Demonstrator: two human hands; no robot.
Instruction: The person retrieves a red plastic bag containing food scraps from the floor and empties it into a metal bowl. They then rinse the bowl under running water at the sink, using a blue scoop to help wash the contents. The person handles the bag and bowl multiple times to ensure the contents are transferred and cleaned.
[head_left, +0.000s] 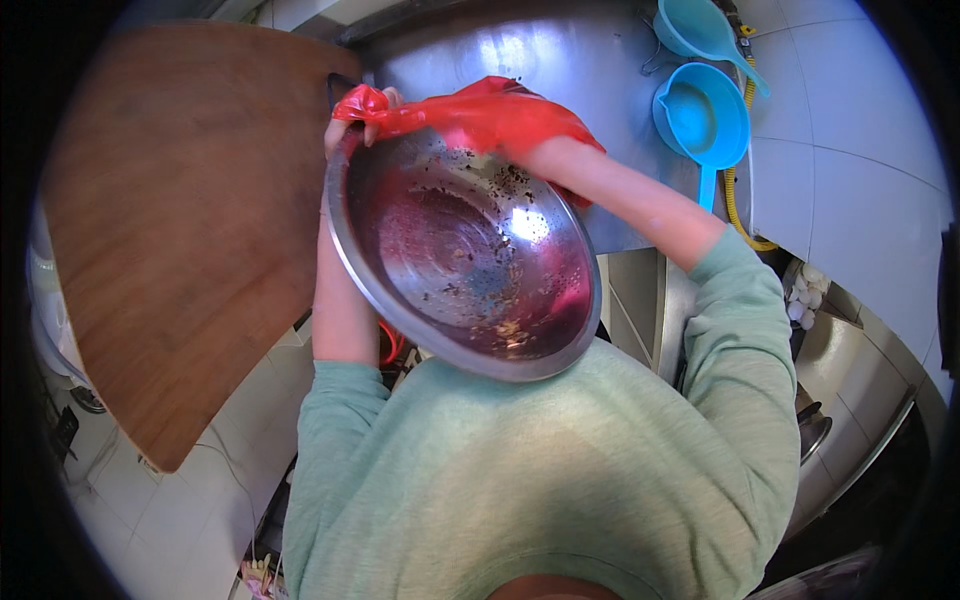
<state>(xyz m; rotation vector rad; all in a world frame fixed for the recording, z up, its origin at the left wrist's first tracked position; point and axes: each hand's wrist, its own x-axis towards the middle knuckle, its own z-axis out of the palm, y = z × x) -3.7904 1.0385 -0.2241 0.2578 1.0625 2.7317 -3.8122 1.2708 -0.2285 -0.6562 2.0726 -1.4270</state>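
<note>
A wide stainless-steel bowl (450, 255) is tilted in front of my chest, its lower rim against my shirt. Dark specks and yellowish-brown crumbs are scattered over its inside. My left hand (334, 139) grips the upper left rim, with the bunched end of a red plastic bag (480, 112) at its fingers. The bag stretches across the bowl's far rim. My right forearm (630, 187) reaches in from the right and goes under the red plastic, which hides the hand; its grip cannot be made out.
A brown wooden board (195, 195) covers the left side. Behind the bowl lies a metal worktop (600, 52). Two blue plastic dippers, one nearer (705, 112) and one farther (694, 30), sit at its right by a yellow hose (735, 217). White eggs (806, 296) lie lower right.
</note>
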